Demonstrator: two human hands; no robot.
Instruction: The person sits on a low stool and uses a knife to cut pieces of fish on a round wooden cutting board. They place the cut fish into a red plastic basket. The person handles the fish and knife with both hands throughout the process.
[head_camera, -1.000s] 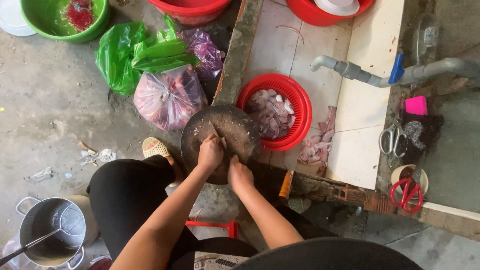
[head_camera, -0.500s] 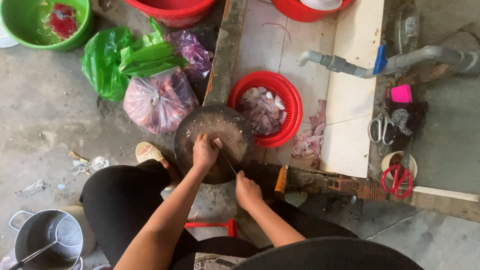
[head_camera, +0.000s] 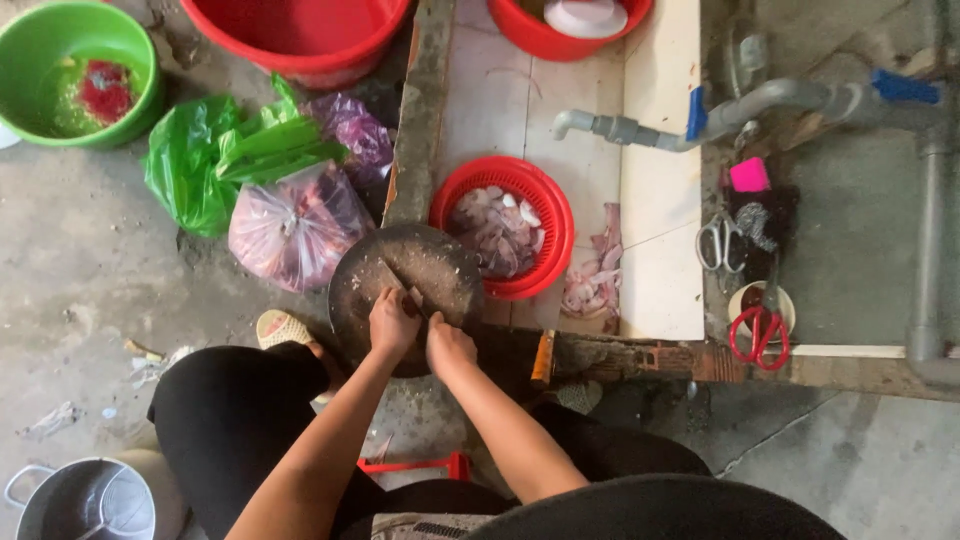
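Beneath both hands lay the round wooden chopping block (head_camera: 420, 275), heavy and stiff by its look. Beyond the fingertips stood the red basket (head_camera: 545, 215) of pale, probably slippery slices. Left hand (head_camera: 392, 322) had its fingers curled down, pinning a small piece to the block; right hand (head_camera: 448, 345) was closed around a knife handle, the best place to grip, blade barely visible between the hands.
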